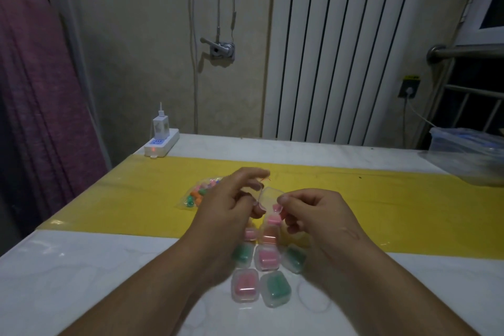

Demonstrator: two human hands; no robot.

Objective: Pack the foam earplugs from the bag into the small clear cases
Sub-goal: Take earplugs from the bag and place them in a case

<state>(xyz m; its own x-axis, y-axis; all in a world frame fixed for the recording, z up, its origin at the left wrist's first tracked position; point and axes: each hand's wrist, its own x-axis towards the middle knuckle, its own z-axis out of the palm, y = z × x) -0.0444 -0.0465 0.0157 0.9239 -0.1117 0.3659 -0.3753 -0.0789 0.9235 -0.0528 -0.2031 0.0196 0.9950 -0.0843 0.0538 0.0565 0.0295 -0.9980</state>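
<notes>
The small clear case (268,197) is in the middle of the frame, open, lid tipped up. The left hand (234,199) pinches its left side. The right hand (313,213), fingers curled, pinches a pink earplug (277,208).

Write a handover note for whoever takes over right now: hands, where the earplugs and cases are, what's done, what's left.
Left hand: grips the open clear case from its left, held above the table.
Right hand: pinches the same case's right side; a pink earplug shows just under its fingertips.
Bag: on the yellow strip, left of the hands, with mixed-colour plugs in it.
Done: several filled cases, pink and green, clustered on the table under the hands.
Left: finish and close the held case, then pack the plugs in the bag.
</notes>
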